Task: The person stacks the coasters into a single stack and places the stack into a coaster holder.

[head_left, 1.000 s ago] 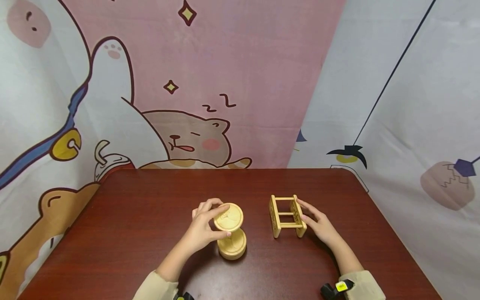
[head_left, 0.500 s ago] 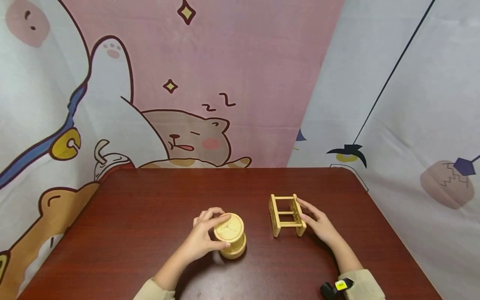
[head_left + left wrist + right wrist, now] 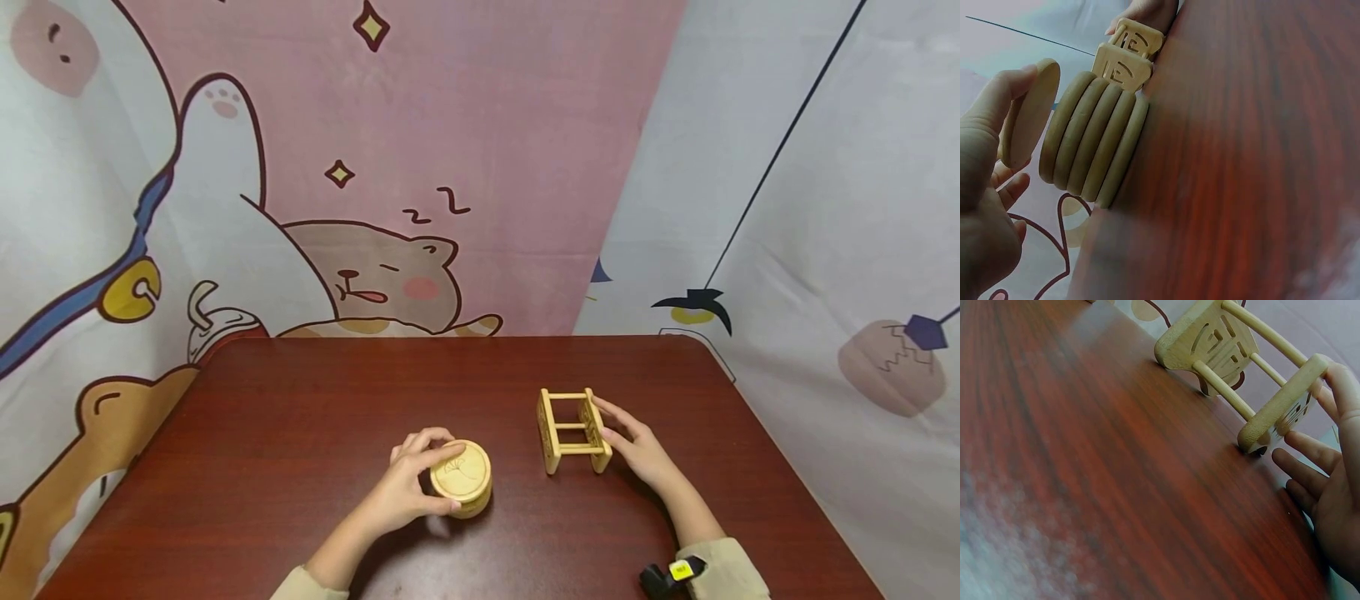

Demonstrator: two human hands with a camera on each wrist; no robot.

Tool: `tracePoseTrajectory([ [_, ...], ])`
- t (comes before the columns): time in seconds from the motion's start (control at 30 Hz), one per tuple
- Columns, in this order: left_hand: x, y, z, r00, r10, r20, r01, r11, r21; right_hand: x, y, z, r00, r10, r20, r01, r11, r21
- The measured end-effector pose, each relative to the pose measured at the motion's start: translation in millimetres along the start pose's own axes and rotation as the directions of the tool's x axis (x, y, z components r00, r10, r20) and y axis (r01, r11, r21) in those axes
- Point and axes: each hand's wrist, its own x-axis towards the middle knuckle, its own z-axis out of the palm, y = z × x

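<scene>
In the head view my left hand (image 3: 408, 485) pinches a round wooden coaster (image 3: 462, 470) with an engraved flower, thumb on the near edge and fingers on the far one. The left wrist view shows that coaster (image 3: 1034, 115) slightly tilted, a small gap from a stack of several like coasters (image 3: 1094, 134) standing on the table. My right hand (image 3: 641, 450) rests against the right side of a small wooden coaster rack (image 3: 550, 433). Seen from the right wrist, its fingers are extended by the end panel (image 3: 1284, 403) of the rack, not wrapped round it.
The dark red-brown wooden table (image 3: 315, 408) carries the stack and rack. Behind it hangs a cartoon-printed cloth (image 3: 510, 167). A black strap with a yellow label (image 3: 682, 571) sits on my right wrist.
My left hand has lowered the coaster toward the stack, bringing it over the stack in the head view. The right hand and the rack have stayed in place.
</scene>
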Motion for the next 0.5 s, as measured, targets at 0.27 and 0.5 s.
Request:
tracePoseTrajectory([
  [0.27,-2.2,-2.9,2.6,1.0,0.008,0.011,-0.008,1.0,-0.007,0.3,-0.5,0.5,1.0,0.008,0.0,-0.008,1.0,-0.001],
  [0.5,-3.4,-5.1,5.9,0.999,0.002,0.034,-0.001,1.0,-0.011,0.5,-0.1,0.7,1.0,0.01,-0.002,-0.01,1.0,0.009],
])
